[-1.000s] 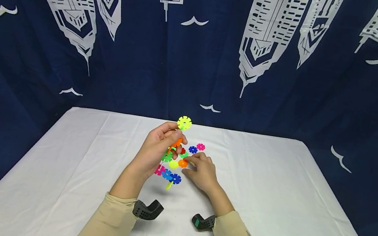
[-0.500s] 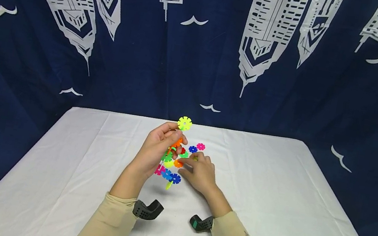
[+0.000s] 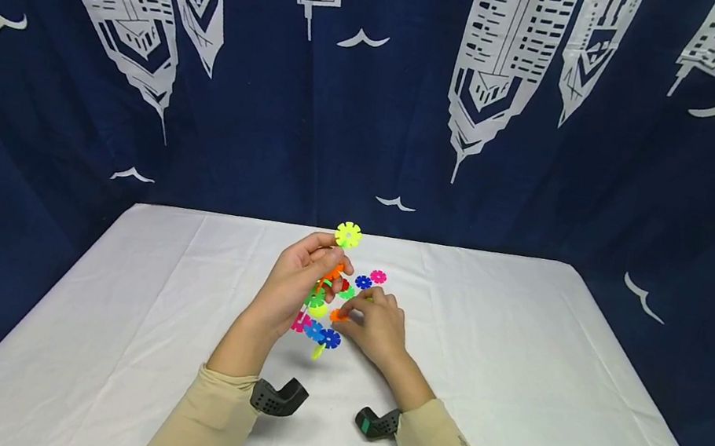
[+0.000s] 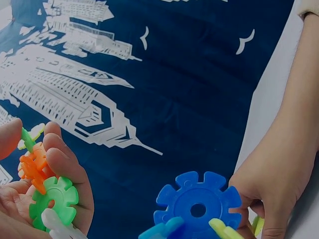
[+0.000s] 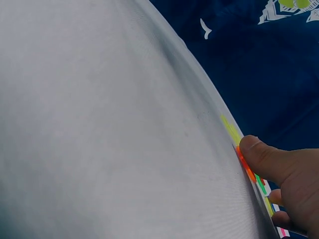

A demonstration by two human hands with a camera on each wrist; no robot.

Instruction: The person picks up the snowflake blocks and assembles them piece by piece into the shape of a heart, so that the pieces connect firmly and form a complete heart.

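Observation:
My left hand holds up a chain of linked plastic snowflake discs over the table. A yellow snowflake disc tops the chain, and pink, light blue and dark blue discs hang below the hand. In the left wrist view, an orange disc and a green disc lie against the fingers, with a large dark blue disc to their right. Low over the table, my right hand pinches a loose orange snowflake disc between thumb and index finger; the right wrist view shows the thumb beside it.
Loose snowflake discs lie beyond the right hand: pink, blue, green and others partly hidden. A yellow disc shows behind the chain. White cloth covers the table; a navy printed curtain hangs behind.
The right hand has moved slightly left; the orange disc has shifted left and now sits tilted between its fingertips. A yellow disc has come into view behind the right fingers. The left hand has barely moved.

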